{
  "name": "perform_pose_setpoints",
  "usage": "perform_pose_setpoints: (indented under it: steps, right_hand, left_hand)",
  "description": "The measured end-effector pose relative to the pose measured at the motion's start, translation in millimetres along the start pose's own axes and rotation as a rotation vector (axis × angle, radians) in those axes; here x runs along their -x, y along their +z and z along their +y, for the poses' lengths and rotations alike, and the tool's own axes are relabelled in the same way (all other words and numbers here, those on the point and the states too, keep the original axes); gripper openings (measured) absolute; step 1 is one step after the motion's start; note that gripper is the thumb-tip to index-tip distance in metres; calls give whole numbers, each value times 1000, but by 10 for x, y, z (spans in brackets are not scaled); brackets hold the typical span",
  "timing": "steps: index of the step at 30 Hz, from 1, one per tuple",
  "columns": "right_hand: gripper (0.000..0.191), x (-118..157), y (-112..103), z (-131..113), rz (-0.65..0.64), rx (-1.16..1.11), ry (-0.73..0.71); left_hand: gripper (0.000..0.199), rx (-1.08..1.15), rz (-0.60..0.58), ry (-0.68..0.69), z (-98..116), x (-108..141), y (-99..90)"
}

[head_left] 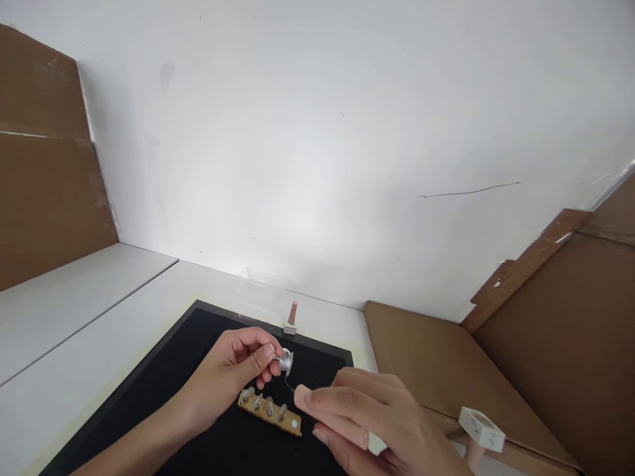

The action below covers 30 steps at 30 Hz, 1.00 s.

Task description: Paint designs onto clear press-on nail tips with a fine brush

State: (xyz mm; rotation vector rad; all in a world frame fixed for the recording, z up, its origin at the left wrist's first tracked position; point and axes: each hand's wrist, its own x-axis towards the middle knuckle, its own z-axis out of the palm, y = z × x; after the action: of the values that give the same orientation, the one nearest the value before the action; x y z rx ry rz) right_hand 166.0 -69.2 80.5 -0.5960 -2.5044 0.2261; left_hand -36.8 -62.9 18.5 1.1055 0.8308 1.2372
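My left hand [248,363] is closed in a pinch on a small, shiny silvery piece [286,360], held above the black mat by a thin stem. Its exact kind cannot be made out. My right hand [377,416] grips a thin dark-tipped brush by its pink, cap-like handle [332,420]. The brush tip meets or nearly meets the lower edge of the silvery piece. Just below the hands, a wooden strip [292,423] lies on the mat, with several small translucent grey pieces [270,406] standing in a row on it.
Behind the hands stands a white block-like bottle with a tapered pink top [292,317]. A similar white block [481,428] with a pink part is at the lower right, by a cardboard flap [421,357]. The black mat [183,357] lies on a white table against a wall.
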Motion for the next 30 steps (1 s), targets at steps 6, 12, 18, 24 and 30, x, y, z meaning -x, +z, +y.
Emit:
perform_pose_setpoints:
  steps: [6,12,18,24,30]
  right_hand:
    - [20,-10,26,-52,71,-11,61]
    - [20,-69,7,-128,-43,-37,24]
    - [25,-100,-11,-147,98,-65,65]
    - [17,-131,-82,-171,-18,-74,1]
    - [23,-123,-62,-165,29,-39,71]
  left_hand:
    - [35,-2,2,-3,23,40,-49]
    - [34,-1,-8,6,65,78,-72]
    - [34,-3,-9,0,110,96,-68]
    - [35,-14,-12,10,152,75,-55]
    - [35,-11,-10,9,137,86,-49]
